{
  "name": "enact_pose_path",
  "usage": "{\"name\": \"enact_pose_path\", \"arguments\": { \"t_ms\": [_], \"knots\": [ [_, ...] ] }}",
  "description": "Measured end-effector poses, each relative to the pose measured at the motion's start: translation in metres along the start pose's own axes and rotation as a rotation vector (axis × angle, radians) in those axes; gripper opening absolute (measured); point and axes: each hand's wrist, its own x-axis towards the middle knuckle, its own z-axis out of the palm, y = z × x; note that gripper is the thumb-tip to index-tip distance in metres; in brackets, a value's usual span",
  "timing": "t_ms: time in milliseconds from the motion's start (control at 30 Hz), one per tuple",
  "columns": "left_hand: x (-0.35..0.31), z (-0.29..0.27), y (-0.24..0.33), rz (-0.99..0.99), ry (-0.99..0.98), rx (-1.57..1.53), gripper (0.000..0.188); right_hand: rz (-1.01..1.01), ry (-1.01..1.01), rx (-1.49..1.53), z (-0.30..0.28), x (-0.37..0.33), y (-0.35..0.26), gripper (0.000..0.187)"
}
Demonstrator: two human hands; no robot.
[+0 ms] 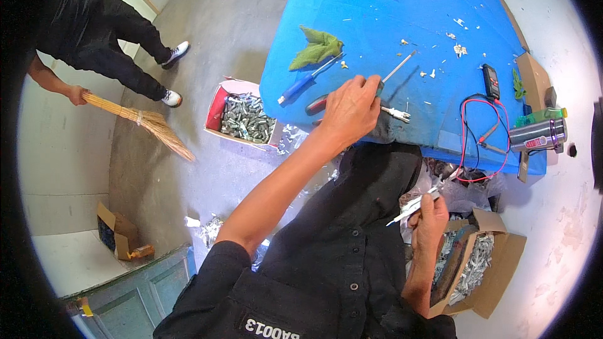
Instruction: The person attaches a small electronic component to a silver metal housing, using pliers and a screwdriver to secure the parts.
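My left hand (353,108) is over the near edge of the blue-covered table (370,31), its fingers curled around a screwdriver (398,68) whose thin shaft points up and away. Below that hand, pliers show a red and dark handle (316,105) on one side and a metal head (399,114) on the other. Whether the hand also touches them, I cannot tell. Beside my lap, my right hand (431,218) pinches a few thin white strips (411,207). A blue-handled screwdriver (301,85) lies by a green leaf (316,48).
A multimeter (491,81) with red and black leads and a metal cup (537,135) are at the table's right. A carton of small metal parts (246,119) stands on the floor at left. Cartons of white scraps (476,267) are low right. A person holds a broom (157,129).
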Motion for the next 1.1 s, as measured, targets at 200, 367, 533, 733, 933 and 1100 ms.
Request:
{"name": "enact_pose_path", "arguments": {
  "t_ms": [200, 367, 533, 733, 933, 1100],
  "knots": [
    [0.017, 0.009, 0.010, 0.330, 0.290, 0.271, 0.040, 0.042, -0.029, -0.039, -0.003, -0.004, 0.015, 0.017],
    [-0.061, -0.008, 0.066, 0.162, -0.055, -0.293, 0.041, 0.016, -0.002, -0.101, 0.004, 0.000, 0.021, 0.019],
    [-0.116, 0.012, 0.085, -0.031, -0.372, -0.574, 0.040, -0.165, -0.012, -0.251, 0.019, 0.006, 0.022, 0.025],
    [-0.128, 0.002, 0.083, -0.221, -0.385, -0.683, 0.023, -0.029, -0.185, -0.170, 0.037, -0.006, -0.008, 0.022],
    [-0.132, -0.003, 0.088, -0.189, -0.416, -0.593, 0.025, 0.002, -0.253, -0.152, 0.031, -0.011, -0.011, 0.023],
    [-0.136, -0.012, 0.098, -0.099, -0.417, -0.512, 0.023, -0.026, -0.330, -0.138, 0.025, -0.014, -0.007, 0.025]
  ]
}}
